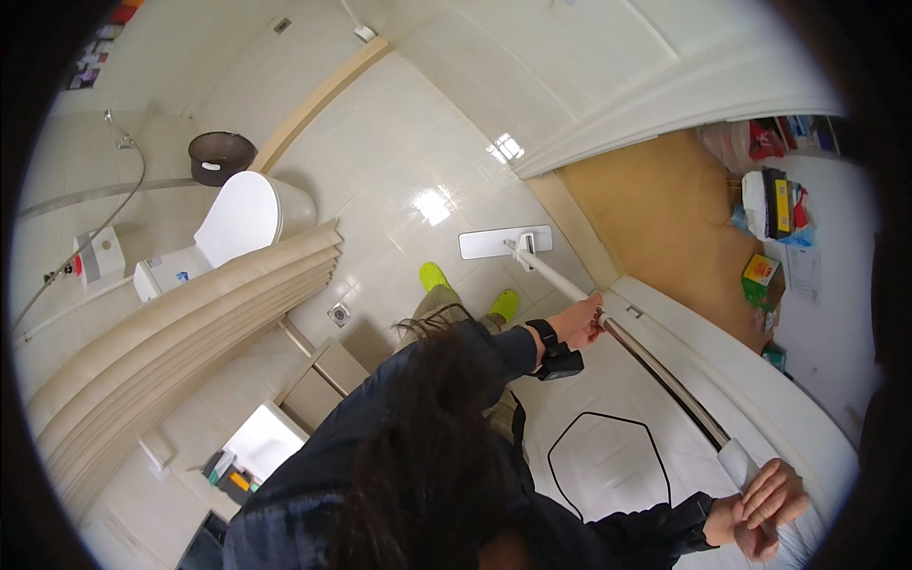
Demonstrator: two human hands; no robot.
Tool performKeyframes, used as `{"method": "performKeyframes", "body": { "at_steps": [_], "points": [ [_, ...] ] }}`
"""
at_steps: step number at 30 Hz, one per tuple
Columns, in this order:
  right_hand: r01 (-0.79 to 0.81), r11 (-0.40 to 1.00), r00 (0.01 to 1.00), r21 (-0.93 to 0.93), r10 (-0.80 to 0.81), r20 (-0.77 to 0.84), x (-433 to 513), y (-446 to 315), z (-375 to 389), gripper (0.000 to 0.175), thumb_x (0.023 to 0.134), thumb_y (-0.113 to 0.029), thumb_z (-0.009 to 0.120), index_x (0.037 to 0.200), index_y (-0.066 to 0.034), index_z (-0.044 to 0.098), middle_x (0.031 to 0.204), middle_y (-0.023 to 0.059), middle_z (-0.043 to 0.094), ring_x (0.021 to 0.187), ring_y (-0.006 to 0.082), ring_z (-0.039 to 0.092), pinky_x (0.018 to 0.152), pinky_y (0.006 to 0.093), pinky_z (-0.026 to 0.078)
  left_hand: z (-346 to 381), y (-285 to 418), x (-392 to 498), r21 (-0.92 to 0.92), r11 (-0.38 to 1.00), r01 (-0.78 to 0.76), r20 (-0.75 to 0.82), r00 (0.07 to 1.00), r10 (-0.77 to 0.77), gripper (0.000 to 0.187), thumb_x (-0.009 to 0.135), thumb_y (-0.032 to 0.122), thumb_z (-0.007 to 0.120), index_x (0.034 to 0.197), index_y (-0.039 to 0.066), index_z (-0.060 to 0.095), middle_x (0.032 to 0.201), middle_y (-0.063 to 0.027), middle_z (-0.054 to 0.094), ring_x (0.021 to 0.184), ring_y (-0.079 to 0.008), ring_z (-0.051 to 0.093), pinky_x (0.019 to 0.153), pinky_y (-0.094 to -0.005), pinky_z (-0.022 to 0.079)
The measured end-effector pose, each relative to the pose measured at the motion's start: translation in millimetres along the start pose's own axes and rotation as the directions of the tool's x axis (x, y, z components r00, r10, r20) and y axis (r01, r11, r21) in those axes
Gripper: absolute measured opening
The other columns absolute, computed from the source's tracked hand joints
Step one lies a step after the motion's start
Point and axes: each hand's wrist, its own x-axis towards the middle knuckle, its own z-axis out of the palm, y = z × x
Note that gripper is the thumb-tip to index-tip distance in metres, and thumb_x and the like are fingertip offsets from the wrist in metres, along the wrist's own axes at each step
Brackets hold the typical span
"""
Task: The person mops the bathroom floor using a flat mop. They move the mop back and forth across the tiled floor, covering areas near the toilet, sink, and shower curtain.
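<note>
A flat mop's white rectangular head (484, 243) lies on the tiled floor, its long pole (659, 374) slanting down to the right. My left hand (581, 322) grips the pole at the joint between its white lower tube and shiny metal part. A black band with a dark device sits on that wrist. Near the pole's upper end, my right hand (771, 504) is closed around the pale handle grip (739, 462). Two yellow-green shoes (505, 305) show on the floor left of and below the mop head. Hair and a dark jacket cover the lower middle.
At the left are a toilet (242, 214), a dark basin (222, 158), a beige folding curtain (192, 320) and a washbasin (265, 442). A floor drain (340, 313) lies near the shoes. To the right, a raised door sill (573, 221) borders a brown floor with a green box (761, 281).
</note>
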Motion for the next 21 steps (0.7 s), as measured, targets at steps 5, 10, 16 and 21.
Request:
{"method": "performKeyframes", "body": {
  "at_steps": [5, 10, 16, 21],
  "points": [
    [0.101, 0.975, 0.928, 0.198, -0.164, 0.334, 14, 19, -21, 0.032, 0.074, -0.035, 0.071, 0.072, -0.0125, 0.049, 0.050, -0.0045, 0.059, 0.042, 0.0025, 0.057, 0.045, 0.0125, 0.045, -12, -1, 2, -0.074, 0.990, -0.122, -0.012, 0.993, 0.122, 0.019, 0.080, 0.029, 0.053, 0.072, 0.015, 0.043, 0.065, 0.0016, 0.049, 0.059, -0.0121, 0.048, 0.055, -0.0252, 0.036],
    [0.055, 0.901, 0.759, 0.431, -0.318, 0.568, 39, 42, -11, 0.030, 0.073, -0.029, 0.074, 0.072, -0.0118, 0.050, 0.051, -0.0040, 0.058, 0.047, 0.0043, 0.059, 0.048, 0.0149, 0.047, -21, 22, -6, -0.158, 0.959, -0.236, 0.024, 0.970, 0.243, 0.019, 0.082, 0.028, 0.051, 0.071, 0.014, 0.044, 0.062, 0.0012, 0.051, 0.057, -0.0124, 0.051, 0.053, -0.0251, 0.041],
    [0.007, 0.806, 0.657, 0.591, -0.449, 0.605, 78, 96, 18, 0.023, 0.075, -0.015, 0.068, 0.069, -0.0105, 0.047, 0.047, -0.0010, 0.053, 0.043, 0.0082, 0.054, 0.052, 0.0166, 0.044, -58, 93, -6, -0.158, 0.919, -0.362, 0.014, 0.929, 0.369, 0.018, 0.082, 0.027, 0.049, 0.071, 0.013, 0.046, 0.063, -0.0018, 0.053, 0.057, -0.0144, 0.052, 0.054, -0.0256, 0.045],
    [-0.031, 0.833, 0.711, 0.552, -0.370, 0.598, 93, 136, 43, 0.027, 0.067, -0.014, 0.071, 0.057, -0.0110, 0.046, 0.043, -0.0012, 0.047, 0.037, 0.0095, 0.047, 0.046, 0.0167, 0.038, -96, 159, -13, -0.228, 0.829, -0.511, 0.000, 0.851, 0.525, 0.018, 0.081, 0.027, 0.049, 0.070, 0.012, 0.047, 0.065, -0.0028, 0.054, 0.058, -0.0164, 0.052, 0.059, -0.0271, 0.045]
  ]
}}
